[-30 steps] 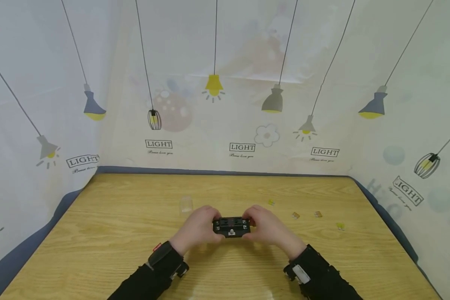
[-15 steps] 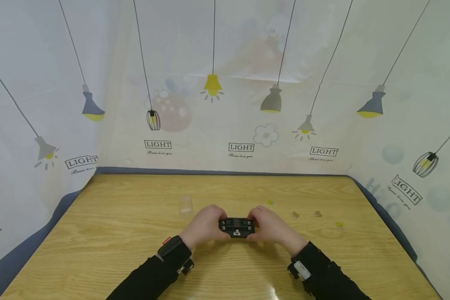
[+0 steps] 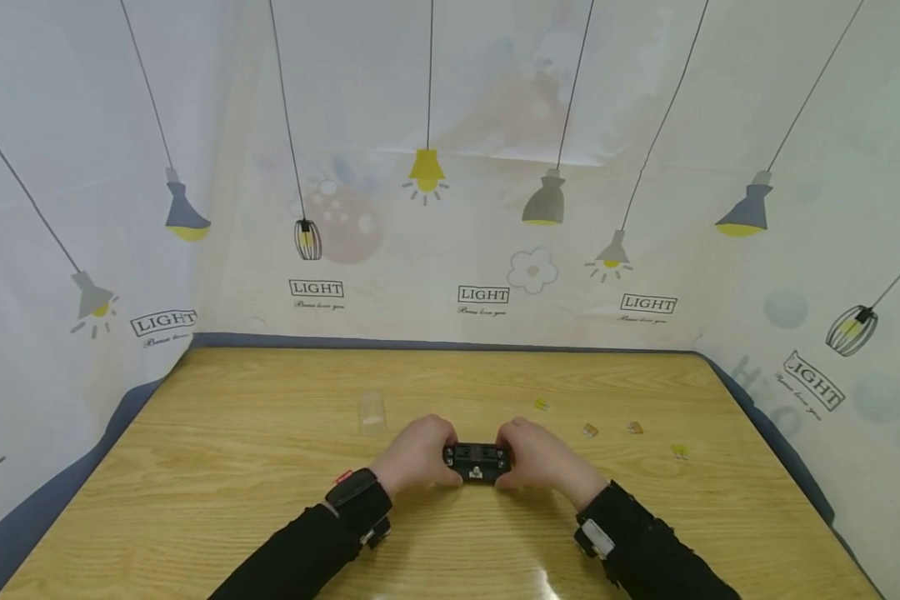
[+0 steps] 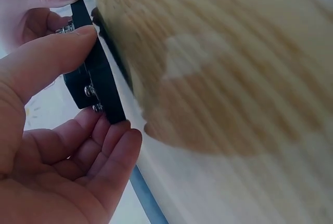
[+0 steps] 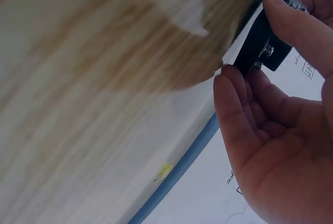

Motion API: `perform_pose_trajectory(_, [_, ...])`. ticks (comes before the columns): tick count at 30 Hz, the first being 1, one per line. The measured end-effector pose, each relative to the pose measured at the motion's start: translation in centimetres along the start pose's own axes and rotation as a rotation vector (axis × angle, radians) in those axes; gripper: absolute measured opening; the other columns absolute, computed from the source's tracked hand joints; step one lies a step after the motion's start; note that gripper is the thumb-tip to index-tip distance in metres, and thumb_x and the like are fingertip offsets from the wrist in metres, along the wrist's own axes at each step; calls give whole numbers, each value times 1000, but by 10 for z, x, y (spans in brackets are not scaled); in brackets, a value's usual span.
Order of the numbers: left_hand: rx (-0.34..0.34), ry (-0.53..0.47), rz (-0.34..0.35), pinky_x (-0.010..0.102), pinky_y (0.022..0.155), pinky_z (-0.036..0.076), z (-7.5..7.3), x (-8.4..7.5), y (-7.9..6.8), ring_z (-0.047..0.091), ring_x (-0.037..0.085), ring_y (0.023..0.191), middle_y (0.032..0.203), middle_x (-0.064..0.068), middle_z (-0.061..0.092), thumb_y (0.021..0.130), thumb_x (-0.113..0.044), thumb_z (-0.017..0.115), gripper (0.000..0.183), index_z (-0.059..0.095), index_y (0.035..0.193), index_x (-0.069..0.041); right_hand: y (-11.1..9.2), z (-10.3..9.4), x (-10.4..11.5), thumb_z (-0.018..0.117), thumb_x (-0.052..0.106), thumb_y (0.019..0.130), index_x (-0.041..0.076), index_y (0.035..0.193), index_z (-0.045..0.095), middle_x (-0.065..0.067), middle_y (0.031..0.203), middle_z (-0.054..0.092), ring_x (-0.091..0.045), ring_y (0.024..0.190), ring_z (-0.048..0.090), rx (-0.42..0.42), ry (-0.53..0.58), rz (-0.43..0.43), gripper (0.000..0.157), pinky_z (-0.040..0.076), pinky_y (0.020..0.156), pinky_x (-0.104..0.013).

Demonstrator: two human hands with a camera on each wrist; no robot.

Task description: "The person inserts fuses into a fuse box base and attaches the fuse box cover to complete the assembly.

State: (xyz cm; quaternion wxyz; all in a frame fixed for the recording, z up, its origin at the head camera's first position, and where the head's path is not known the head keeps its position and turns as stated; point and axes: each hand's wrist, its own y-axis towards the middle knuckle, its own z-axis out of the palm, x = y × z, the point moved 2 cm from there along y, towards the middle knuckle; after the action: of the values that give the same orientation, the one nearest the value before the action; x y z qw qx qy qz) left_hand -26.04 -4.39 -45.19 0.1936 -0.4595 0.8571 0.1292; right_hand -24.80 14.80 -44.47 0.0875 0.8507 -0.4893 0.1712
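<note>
Both hands hold a black fuse block (image 3: 477, 463) with metal screw terminals, low over the middle of the wooden table. My left hand (image 3: 418, 454) grips its left end, thumb on the near side and curled fingers behind. At the other end, my right hand (image 3: 543, 458) pinches it in the same manner. The left wrist view shows the screws on the block's side (image 4: 106, 86) and its reflection in the glossy tabletop. In the right wrist view, the fingertips bend round the block's end (image 5: 248, 52). Whether it touches the table cannot be told.
A clear plastic cover (image 3: 372, 413) lies beyond the left hand. Small yellow pieces (image 3: 542, 404) (image 3: 680, 452) and small orange-brown pieces (image 3: 590, 430) (image 3: 635, 427) lie to the right, looking like blade fuses. A patterned curtain (image 3: 390, 317) surrounds the table's back and sides.
The hands and the fuse block have shifted a little to the right, then slightly nearer the person. Both grips look the same; the cover and small pieces have stayed in place.
</note>
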Motion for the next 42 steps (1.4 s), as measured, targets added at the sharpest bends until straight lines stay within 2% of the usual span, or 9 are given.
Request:
perform_pose_trajectory(5, [10, 25, -19, 26, 64, 39, 0, -3, 1, 45, 11, 67, 75, -5, 52, 59, -31, 81, 33, 61, 79, -14, 2, 4, -4, 79, 28, 64, 9, 91, 57, 0, 84, 47, -13, 71, 44, 1, -20, 5, 40, 41, 66, -32])
perform_pose_trajectory(15, [-4, 96, -9, 25, 62, 38, 2, -5, 4, 44, 11, 66, 73, -6, 49, 58, -31, 82, 34, 59, 77, -13, 3, 5, -5, 80, 28, 64, 10, 89, 57, 1, 83, 46, -13, 71, 43, -2, -46, -5, 39, 42, 67, -33])
perform_pose_trajectory(29, [17, 95, -29, 26, 63, 39, 2, -3, 4, 45, 11, 67, 74, -6, 50, 58, -33, 81, 36, 60, 80, -14, 2, 5, -4, 80, 28, 64, 9, 91, 57, 1, 82, 45, -13, 71, 43, -3, -53, -2, 40, 41, 67, -32])
perform_pose_trajectory(35, [33, 65, -44, 27, 66, 40, 1, -1, 4, 46, 11, 69, 77, -6, 51, 57, -34, 82, 39, 63, 83, -12, -1, 1, -2, 79, 28, 66, 7, 95, 58, -1, 84, 47, -14, 73, 44, 6, 7, 24, 41, 41, 68, -34])
perform_pose_trajectory(42, [49, 74, -66, 28, 70, 43, 2, 0, 3, 47, 11, 73, 83, -5, 54, 59, -37, 82, 45, 64, 91, -12, -8, -8, -8, 76, 28, 70, 2, 107, 58, -6, 95, 56, -17, 84, 51, -38, 79, 46, 49, 44, 77, -39])
